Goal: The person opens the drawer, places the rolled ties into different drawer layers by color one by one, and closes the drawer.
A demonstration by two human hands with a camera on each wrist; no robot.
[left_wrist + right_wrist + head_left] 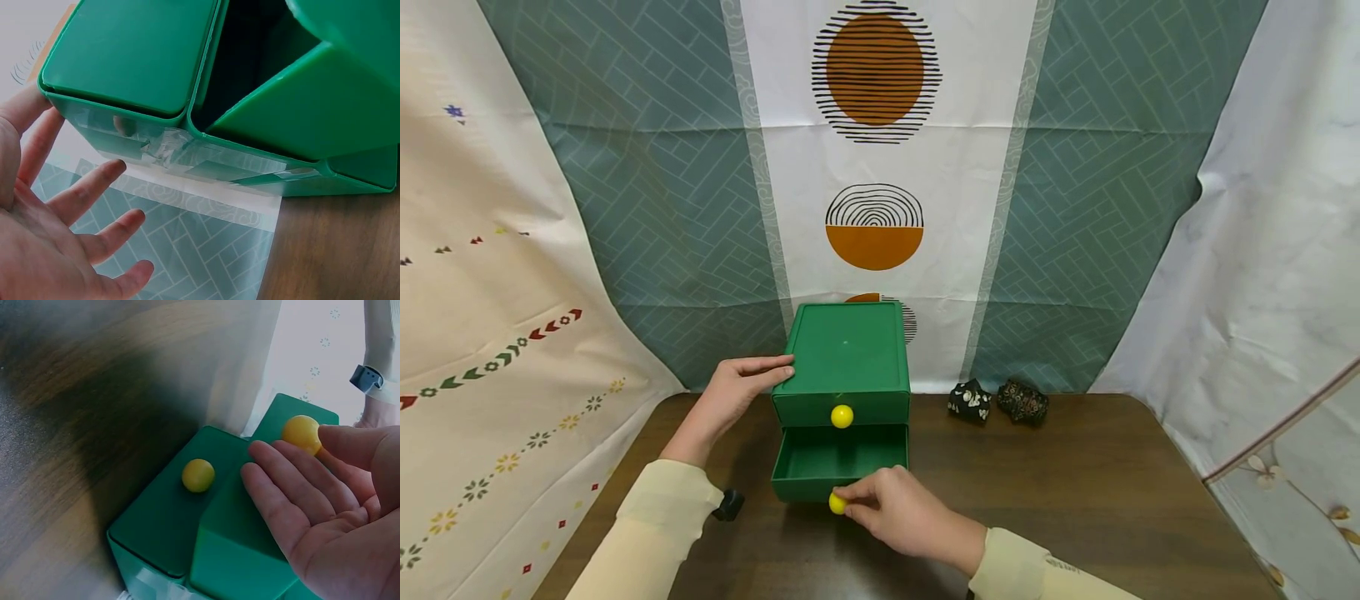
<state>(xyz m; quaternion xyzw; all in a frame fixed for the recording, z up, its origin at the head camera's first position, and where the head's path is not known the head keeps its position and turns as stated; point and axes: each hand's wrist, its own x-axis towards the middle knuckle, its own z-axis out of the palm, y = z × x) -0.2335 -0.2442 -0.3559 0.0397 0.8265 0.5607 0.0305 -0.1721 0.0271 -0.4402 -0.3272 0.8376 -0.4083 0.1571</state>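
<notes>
A green drawer cabinet (pixel 848 346) stands on the table, its upper drawer (pixel 805 410) closed behind a yellow knob (pixel 842 417). Below it, the lower drawer (pixel 808 490) is pulled out, with its bare green floor showing. My right hand (pixel 906 512) pinches this drawer's yellow knob (pixel 837 503) between thumb and index finger; the other fingers are extended in the right wrist view. My left hand (pixel 733 404) rests its fingers against the cabinet's left top edge. In the left wrist view, its other fingers (pixel 103 240) spread beside the taped side wall.
Two small dark patterned bundles (pixel 970 402) lie at the back of the brown table (pixel 1060 500), right of the cabinet. A patterned cloth (pixel 872 158) hangs close behind. Pale cloths border the table at left and right.
</notes>
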